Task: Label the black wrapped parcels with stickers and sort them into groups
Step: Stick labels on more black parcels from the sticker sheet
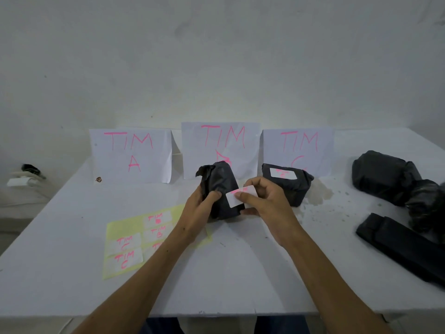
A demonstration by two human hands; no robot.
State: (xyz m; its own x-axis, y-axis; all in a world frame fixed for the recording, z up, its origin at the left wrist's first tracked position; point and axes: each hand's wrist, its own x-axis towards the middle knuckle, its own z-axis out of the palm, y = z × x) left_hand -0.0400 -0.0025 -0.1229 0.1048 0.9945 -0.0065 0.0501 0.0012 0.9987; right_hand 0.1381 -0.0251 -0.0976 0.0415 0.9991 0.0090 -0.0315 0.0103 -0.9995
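Observation:
My left hand [201, 208] grips a black wrapped parcel [220, 186] held upright at the table's middle. My right hand [262, 201] pinches a white sticker [237, 197] with pink writing against the parcel's front side. A yellow sticker sheet [125, 247] with several white "TIM B" and "TIM C" stickers lies flat to the left, partly under my left forearm. A second black parcel [287, 186] with a white sticker on top sits in front of the "TIM C" sign [298, 145].
Folded paper signs "TIM A" [131, 153] and "TIM B" [220, 141] stand along the back of the white table [72, 213]. Three unlabelled black parcels sit at the right: a large one [382, 177], a crumpled one [426, 203], a long flat one [399, 244].

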